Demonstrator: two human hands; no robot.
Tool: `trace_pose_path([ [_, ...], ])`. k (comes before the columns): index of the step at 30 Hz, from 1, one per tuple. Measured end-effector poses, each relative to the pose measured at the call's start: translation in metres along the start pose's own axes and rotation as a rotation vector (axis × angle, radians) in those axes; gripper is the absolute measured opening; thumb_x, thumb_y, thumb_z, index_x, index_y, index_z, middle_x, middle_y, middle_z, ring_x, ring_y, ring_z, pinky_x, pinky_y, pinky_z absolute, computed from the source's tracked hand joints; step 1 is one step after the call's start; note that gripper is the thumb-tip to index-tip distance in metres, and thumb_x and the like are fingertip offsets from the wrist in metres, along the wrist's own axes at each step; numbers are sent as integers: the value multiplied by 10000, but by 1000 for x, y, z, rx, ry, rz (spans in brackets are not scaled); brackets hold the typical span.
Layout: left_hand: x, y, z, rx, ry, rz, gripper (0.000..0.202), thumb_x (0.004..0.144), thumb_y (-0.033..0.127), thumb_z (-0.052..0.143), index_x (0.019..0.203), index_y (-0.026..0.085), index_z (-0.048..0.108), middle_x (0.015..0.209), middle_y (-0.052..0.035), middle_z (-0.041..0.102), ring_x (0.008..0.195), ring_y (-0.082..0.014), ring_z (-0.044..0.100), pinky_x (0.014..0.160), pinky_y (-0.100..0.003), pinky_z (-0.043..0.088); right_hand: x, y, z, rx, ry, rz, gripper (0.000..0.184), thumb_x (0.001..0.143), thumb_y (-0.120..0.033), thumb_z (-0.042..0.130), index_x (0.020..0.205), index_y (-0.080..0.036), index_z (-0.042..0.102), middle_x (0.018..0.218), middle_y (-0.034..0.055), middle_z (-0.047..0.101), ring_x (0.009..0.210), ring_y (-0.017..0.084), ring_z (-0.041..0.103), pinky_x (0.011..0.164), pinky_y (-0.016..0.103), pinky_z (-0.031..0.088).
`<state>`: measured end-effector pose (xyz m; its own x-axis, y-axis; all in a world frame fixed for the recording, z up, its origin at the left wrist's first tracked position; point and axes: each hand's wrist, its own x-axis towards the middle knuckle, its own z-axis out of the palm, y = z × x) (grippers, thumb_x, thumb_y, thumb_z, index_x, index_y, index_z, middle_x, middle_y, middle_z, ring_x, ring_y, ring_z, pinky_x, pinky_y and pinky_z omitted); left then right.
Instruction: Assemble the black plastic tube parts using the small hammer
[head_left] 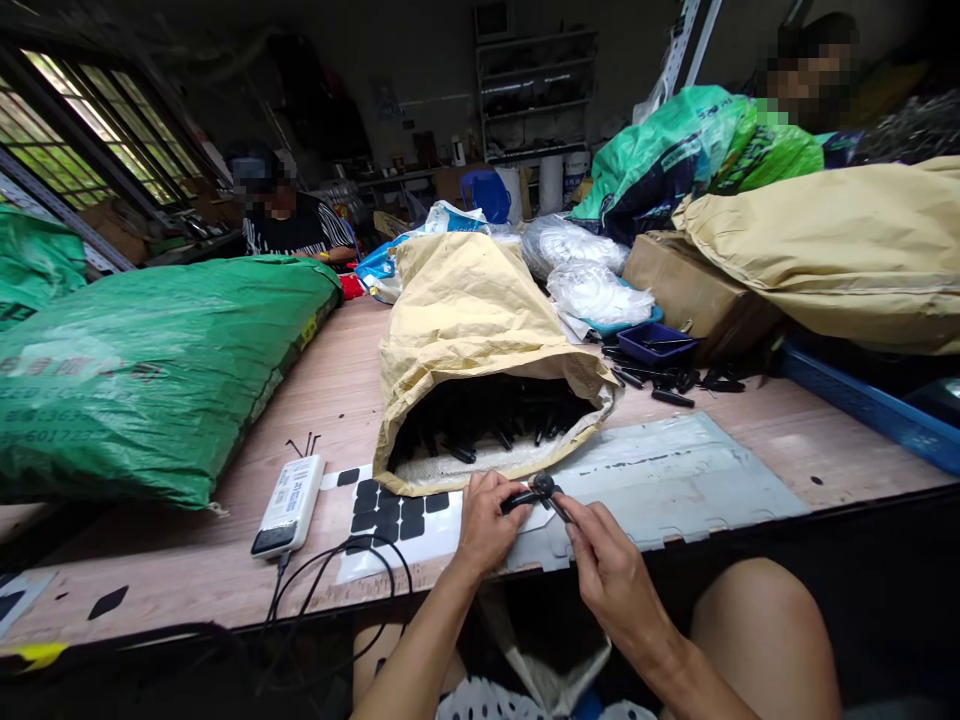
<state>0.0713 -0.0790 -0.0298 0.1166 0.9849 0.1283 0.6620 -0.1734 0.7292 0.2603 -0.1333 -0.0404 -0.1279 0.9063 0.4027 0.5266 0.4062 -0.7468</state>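
My left hand (484, 520) is closed on one end of a small black part (521, 498), just in front of the sack's mouth. My right hand (611, 560) pinches a thin dark piece (559, 509) that meets the black part at its rounded end. Whether the two pieces are joined, I cannot tell. Behind my hands a tan woven sack (465, 330) lies on its side, its mouth facing me, with many slim black parts (457, 450) inside. Below my hands, a translucent sheet (675, 480) covers the table edge.
A white power bank (289, 505) with a black cable (349, 545) lies left, beside black square stickers (386, 515). A bulky green sack (165, 370) fills the left. Loose black parts (673, 398), a purple tray (656, 345), a cardboard box (697, 290) and a blue tray (870, 400) stand right. Two people sit beyond.
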Motion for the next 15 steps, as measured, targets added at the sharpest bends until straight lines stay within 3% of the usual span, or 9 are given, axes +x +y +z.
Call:
trace_pose_path([
  [5, -1, -2, 1, 13, 11, 22, 219, 822, 229, 734, 1033, 272, 775, 917, -30, 663, 975, -247, 550, 918, -419, 423, 2, 2, -10, -54, 2, 2, 415, 1020, -210, 396, 1387, -295, 571, 1024, 79, 649, 908, 205, 667, 808, 332, 573],
  [8, -2, -3, -1, 2, -12, 46, 195, 864, 257, 700, 1048, 260, 763, 950, -35, 671, 988, -249, 545, 919, -421, 414, 10, 10, -29, -170, 95, 6, 398, 1023, -234, 406, 1379, -286, 574, 1072, 82, 651, 988, 215, 660, 873, 342, 543],
  [12, -3, -5, -5, -16, -47, 71, 208, 950, 294, 592, 1087, 239, 739, 1003, -41, 683, 1001, -246, 540, 918, -425, 395, 28, 43, -66, -579, 211, 152, 368, 1004, -263, 459, 1334, -290, 621, 1013, 58, 643, 836, 196, 623, 674, 313, 453],
  [15, -3, -4, -6, -5, -63, 80, 236, 979, 307, 537, 1096, 239, 730, 1012, -42, 689, 1010, -245, 538, 923, -426, 385, 42, 78, -85, -878, 179, 233, 336, 974, -214, 497, 1248, -258, 689, 895, 53, 609, 718, 171, 530, 604, 304, 319],
])
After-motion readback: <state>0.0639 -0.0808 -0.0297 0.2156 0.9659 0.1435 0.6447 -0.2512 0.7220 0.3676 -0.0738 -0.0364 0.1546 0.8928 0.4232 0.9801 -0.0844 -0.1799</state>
